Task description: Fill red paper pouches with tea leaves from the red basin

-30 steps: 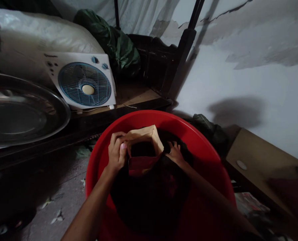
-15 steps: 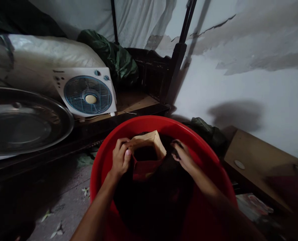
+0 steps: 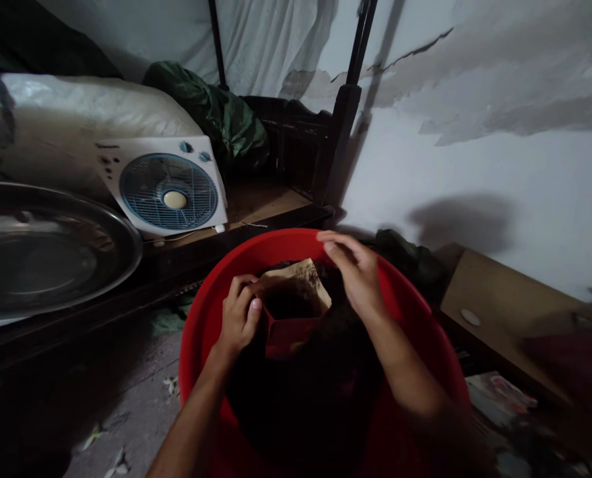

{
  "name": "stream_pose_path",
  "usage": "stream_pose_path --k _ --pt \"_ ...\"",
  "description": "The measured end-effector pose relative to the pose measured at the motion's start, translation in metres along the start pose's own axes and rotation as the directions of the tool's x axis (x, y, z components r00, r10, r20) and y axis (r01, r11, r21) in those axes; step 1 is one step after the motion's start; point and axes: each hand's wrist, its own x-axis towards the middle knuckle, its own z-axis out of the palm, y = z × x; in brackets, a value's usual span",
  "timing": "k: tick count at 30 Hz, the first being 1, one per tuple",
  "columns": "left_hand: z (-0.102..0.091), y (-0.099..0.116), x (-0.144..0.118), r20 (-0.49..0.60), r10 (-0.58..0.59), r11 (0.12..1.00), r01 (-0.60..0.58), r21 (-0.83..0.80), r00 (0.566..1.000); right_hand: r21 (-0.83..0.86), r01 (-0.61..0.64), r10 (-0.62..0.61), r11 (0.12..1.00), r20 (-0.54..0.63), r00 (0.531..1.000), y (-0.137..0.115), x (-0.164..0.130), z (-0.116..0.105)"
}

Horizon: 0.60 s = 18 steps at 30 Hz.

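Observation:
A paper bag point(image 3: 296, 337), red outside and tan inside, stands with its mouth open in a large red tub point(image 3: 249, 247). Dark loose material point(image 3: 306, 405), too dim to name, fills much of the tub, and dark bits cling to the bag's inner back wall. My left hand point(image 3: 240, 312) is closed on the bag's left edge, thumb toward me. Above and to the right of the bag's mouth is my right hand point(image 3: 356, 269), its fingers stretched out toward the left and nothing visible in them.
A white box fan point(image 3: 171, 189) stands on a wooden ledge at the left, beside a large metal basin point(image 3: 52, 252). Behind it lies a green bundle point(image 3: 216, 119). To the right are a cardboard-coloured box point(image 3: 505, 299) and a cracked wall. Leaf scraps lie on the floor.
My right hand has risen from the dark material to above the bag's right side, its fingers opening. Dark bits now show on the bag's inner wall. My left hand stays on the bag.

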Motion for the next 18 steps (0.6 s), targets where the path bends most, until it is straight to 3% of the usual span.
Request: stream_pose_path --k 2,3,4,7,10,14,18 --pt "-0.001 0.0 0.0 -0.009 -0.002 1.0 0.002 -0.001 1.0 -0.334 0.014 -0.039 0.943 -0.07 0.997 0.035 0.011 -0.023" --pt "-0.001 -0.001 0.001 -0.015 -0.003 1.0 0.003 -0.005 1.0 -0.51 -0.06 0.033 0.858 -0.061 0.998 0.057 0.015 -0.033" --pt "-0.002 -0.001 0.001 -0.023 -0.004 1.0 0.004 -0.008 1.0 -0.669 -0.144 0.199 0.729 0.005 0.98 0.08 0.017 -0.041" --pt "-0.003 -0.001 0.001 -0.038 -0.021 1.0 0.021 -0.001 0.999 -0.77 -0.229 0.429 0.595 0.063 0.901 0.146 0.005 -0.049" --pt "-0.003 -0.002 0.001 -0.031 -0.036 0.999 0.037 0.028 0.999 -0.823 -0.267 0.569 0.502 0.081 0.819 0.192 -0.023 -0.038" --pt "-0.002 -0.003 0.0 -0.027 -0.055 0.997 0.056 0.044 0.998 -0.845 -0.206 0.626 0.493 0.18 0.759 0.214 -0.054 -0.03" --pt "-0.002 -0.005 0.0 -0.033 -0.065 0.997 0.067 0.045 0.997 -0.8 -0.176 0.655 0.574 0.32 0.684 0.204 -0.087 -0.042"
